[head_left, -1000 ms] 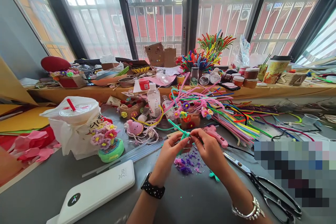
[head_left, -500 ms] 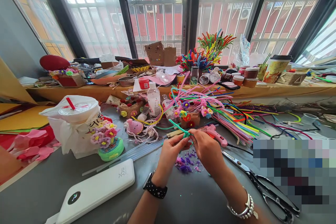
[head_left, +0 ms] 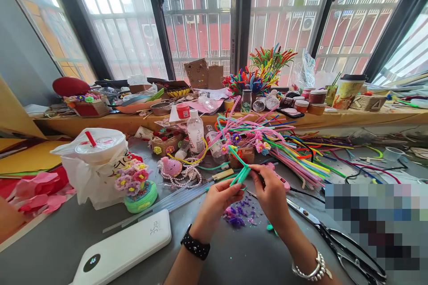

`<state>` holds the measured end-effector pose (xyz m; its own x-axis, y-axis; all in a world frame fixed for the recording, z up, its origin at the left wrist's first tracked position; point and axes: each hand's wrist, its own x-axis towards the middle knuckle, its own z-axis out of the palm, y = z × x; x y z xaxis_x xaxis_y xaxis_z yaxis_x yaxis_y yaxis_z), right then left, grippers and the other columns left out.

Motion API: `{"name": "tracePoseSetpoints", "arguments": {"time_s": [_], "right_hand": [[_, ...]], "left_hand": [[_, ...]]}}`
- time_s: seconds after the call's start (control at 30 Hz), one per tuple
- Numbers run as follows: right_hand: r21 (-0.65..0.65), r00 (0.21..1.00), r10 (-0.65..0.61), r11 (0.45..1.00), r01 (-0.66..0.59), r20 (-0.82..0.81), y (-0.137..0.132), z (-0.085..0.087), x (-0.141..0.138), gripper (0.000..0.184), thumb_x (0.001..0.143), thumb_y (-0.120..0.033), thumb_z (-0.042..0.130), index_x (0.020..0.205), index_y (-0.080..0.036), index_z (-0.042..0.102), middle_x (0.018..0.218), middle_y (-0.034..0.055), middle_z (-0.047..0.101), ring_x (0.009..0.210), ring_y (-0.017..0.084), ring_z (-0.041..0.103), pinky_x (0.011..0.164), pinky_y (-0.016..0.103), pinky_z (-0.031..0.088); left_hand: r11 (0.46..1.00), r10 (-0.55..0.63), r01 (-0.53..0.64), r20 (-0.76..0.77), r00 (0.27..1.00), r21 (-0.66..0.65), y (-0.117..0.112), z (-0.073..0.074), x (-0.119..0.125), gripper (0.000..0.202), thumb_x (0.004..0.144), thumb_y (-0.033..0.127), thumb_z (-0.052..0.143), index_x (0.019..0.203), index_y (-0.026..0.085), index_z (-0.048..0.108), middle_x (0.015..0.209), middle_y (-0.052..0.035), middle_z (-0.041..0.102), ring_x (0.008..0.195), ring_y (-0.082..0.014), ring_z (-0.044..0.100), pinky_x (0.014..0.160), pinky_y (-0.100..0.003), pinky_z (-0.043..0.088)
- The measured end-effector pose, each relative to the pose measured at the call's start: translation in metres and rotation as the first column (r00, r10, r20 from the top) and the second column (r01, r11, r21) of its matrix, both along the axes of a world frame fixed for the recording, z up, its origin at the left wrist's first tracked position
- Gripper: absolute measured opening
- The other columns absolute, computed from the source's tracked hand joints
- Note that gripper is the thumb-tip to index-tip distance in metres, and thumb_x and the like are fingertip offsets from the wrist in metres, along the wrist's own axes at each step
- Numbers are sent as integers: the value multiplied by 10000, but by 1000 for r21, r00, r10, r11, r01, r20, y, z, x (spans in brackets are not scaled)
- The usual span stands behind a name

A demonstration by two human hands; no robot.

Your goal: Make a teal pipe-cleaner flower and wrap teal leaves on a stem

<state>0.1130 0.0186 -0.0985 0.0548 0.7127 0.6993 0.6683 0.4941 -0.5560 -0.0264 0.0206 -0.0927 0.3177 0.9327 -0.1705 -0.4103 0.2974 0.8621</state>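
Between my two hands is a green pipe cleaner (head_left: 239, 177), bent into several strands with one end sticking up to the left. My left hand (head_left: 223, 196) pinches the folded lower strands. At the upper bend, the fingertips of my right hand (head_left: 268, 183) are closed on the same piece. Purple and pink fuzz clippings (head_left: 238, 213) lie on the table below my hands. A small green piece (head_left: 271, 229) rests beside my right wrist. Large scissors (head_left: 321, 225) lie to the right of my right hand, blades partly behind it.
A pink glue gun (head_left: 280, 178) with a black cord lies behind my right hand. Pipe cleaners (head_left: 301, 162) are heaped at the back right. Clear glue sticks (head_left: 167, 202), a white power bank (head_left: 127, 245), a flower ornament (head_left: 142, 196) and a bagged cup (head_left: 96, 164) stand left.
My hands have drawn slightly apart and lower, showing more of the folded green strands. The upper end has swung right, and the small green piece by my right wrist is now exposed.
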Motion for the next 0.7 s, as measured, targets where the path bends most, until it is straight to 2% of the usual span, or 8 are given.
{"name": "tracePoseSetpoints", "arguments": {"time_s": [0.2,0.4,0.53,0.7], "right_hand": [[7,998,-68,998,67,11,-1,1,1,202,840,-216,380,913,-175,564,844,75,651,773,192,603,702,306,454],[-48,996,-93,995,93,7,-2,4,1,237,825,-234,369,920,-171,577,852,77,659,764,202,604,683,311,451],[-161,998,8,987,-18,-59,-1,9,6,230,800,-266,405,882,-167,596,819,67,658,728,192,593,656,284,452],[-292,973,127,939,-182,-195,-1,15,8,306,786,-411,447,799,-153,612,677,37,616,551,145,525,492,228,404]], "left_hand": [[1000,18,-17,-74,997,12,1,-4,1,179,540,235,744,653,106,695,636,-48,660,552,-98,574,597,-206,452],[993,116,-114,-137,984,23,3,-2,2,209,495,278,762,590,111,680,564,-39,646,495,-103,563,544,-212,459],[993,114,-107,-167,979,46,3,1,-3,198,509,282,753,587,113,686,575,-43,653,498,-105,563,543,-209,460],[989,136,-123,-201,970,78,0,7,-9,186,550,255,732,670,117,705,599,-46,664,519,-107,571,567,-213,468]]}}
